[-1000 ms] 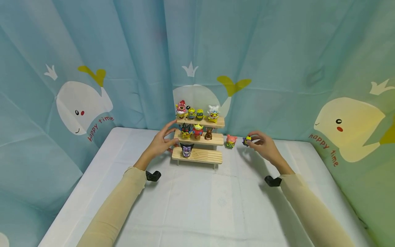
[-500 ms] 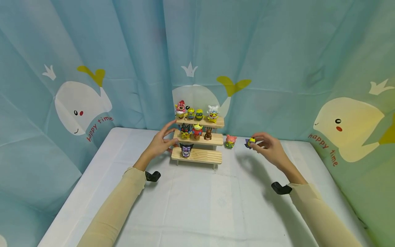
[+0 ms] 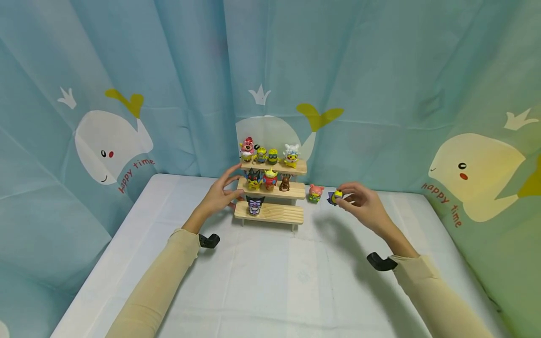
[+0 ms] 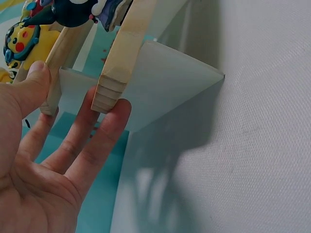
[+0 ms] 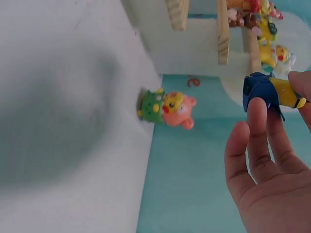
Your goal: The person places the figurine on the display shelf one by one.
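My left hand (image 3: 217, 196) is at the left end of the three-tier wooden display shelf (image 3: 274, 213). In the left wrist view its thumb lies on the end of the middle board, with fingers beneath and against the lower board's end (image 4: 111, 92). Off to the shelf's right, above the table, my right hand (image 3: 363, 204) pinches a small yellow figurine (image 3: 338, 195) in a dark blue-purple outfit; the right wrist view shows it lying sideways between thumb and fingers (image 5: 257, 116). Between shelf and right hand, a pink-hooded figurine (image 3: 315, 193) with a green body stands on the table.
Several figurines stand on the top tier, among them a white-hooded one (image 3: 291, 156). The middle tier holds a red one (image 3: 270, 180) and others. A black-eared purple figurine (image 3: 255, 205) is at the bottom tier's left. A blue curtain (image 3: 380, 94) hangs behind the table.
The right hand first moved right and slightly toward me with the yellow figurine, then came partly back left, turning the figurine. My left hand and the shelf stay put.
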Motion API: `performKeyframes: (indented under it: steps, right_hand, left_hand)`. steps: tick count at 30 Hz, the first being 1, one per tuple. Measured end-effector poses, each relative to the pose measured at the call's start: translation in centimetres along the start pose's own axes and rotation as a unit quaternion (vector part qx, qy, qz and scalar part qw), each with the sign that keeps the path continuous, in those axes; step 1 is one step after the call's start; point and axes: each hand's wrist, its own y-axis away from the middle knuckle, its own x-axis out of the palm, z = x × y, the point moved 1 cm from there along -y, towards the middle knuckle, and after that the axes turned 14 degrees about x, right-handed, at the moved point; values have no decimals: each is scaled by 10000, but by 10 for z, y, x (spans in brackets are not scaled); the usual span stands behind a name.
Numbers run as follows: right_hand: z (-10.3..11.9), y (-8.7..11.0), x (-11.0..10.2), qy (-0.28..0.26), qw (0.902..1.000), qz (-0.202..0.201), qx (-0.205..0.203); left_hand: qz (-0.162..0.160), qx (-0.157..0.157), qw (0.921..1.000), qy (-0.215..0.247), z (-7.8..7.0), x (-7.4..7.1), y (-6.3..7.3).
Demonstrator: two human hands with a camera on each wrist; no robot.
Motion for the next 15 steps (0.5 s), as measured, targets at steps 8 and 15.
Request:
performKeyframes:
  steps: [8, 15]
  right_hand:
    - [30, 0, 22, 200, 9996, 177, -129]
    - [24, -13, 43, 18, 9984, 455, -327]
  left_hand:
    - [7, 70, 9999, -74, 2, -1, 0]
    - [7, 125, 9999, -24, 5, -1, -1]
